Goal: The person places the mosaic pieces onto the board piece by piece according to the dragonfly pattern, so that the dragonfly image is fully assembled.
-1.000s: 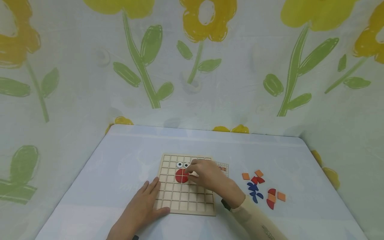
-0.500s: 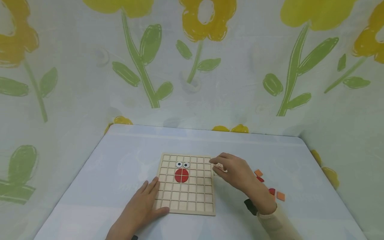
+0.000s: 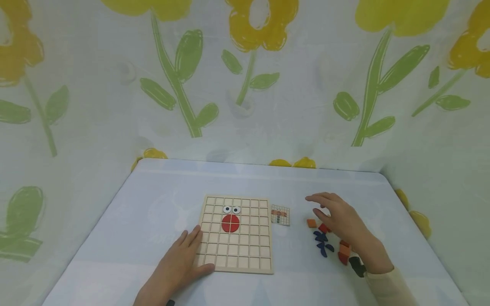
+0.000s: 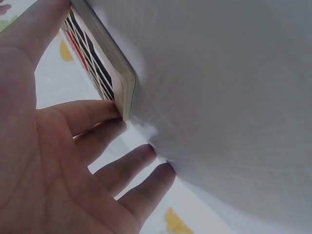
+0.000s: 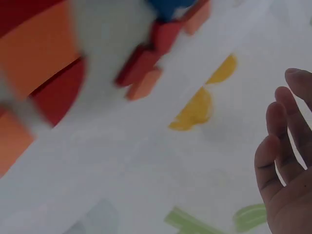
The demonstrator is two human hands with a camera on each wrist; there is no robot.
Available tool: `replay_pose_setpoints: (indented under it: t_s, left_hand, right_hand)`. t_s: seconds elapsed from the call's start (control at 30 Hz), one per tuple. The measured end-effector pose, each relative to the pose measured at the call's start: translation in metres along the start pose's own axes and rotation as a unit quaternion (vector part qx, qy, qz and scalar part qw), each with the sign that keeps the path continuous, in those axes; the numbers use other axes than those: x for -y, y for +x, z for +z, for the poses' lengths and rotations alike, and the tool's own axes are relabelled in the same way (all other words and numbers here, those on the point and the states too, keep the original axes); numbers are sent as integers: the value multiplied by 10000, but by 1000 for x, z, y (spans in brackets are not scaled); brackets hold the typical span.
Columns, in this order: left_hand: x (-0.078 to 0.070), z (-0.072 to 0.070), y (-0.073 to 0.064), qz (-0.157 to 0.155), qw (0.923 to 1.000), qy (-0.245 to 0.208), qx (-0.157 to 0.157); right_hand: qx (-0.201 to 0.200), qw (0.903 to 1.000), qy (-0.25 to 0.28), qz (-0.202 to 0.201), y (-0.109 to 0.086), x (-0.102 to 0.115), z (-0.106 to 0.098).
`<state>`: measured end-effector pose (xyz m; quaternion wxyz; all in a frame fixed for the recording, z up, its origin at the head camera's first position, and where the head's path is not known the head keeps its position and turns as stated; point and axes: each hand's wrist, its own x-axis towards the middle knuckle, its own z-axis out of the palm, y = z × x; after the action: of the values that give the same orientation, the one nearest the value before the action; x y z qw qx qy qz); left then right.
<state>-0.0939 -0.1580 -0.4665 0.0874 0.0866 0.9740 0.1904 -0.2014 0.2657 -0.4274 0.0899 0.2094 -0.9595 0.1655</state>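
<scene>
A pale wooden grid board [image 3: 249,250] lies on the table in the head view. Red quarter-circle pieces [image 3: 226,219] form a disc on it, below two white eye pieces [image 3: 227,210] with black dots. My left hand [image 3: 176,263] rests at the board's near left corner, thumb along the front edge and fingertips at the left edge. Over the loose pieces on the right hovers my right hand [image 3: 342,216], its fingers relaxed and holding nothing. Beneath and beside it are an orange square [image 3: 311,223], a red piece [image 3: 323,228] and several dark blue pieces [image 3: 320,238].
Just right of the board lies a small printed grid card [image 3: 280,215]. More orange and red pieces [image 3: 344,250] lie near my right wrist, partly hidden by it. A flower-patterned cloth [image 3: 298,106] hangs behind the white table [image 3: 172,182].
My right hand has moved right, from above the red disc on the board to over the loose pieces, uncovering the disc, both eyes and the card. My left hand has stayed at the board's corner.
</scene>
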Motion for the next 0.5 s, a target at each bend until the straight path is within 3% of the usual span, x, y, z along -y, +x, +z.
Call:
replay_pose_setpoints:
  t_s: [0.23,0.5]
  left_hand:
    - [1,1,0,-48,10000,14,33]
    - [2,1,0,-17,10000,-50,3]
  right_hand:
    - [773,9954,16,565,-10,-40,1]
    - [1455,9873,-207,603,-17,-59,7]
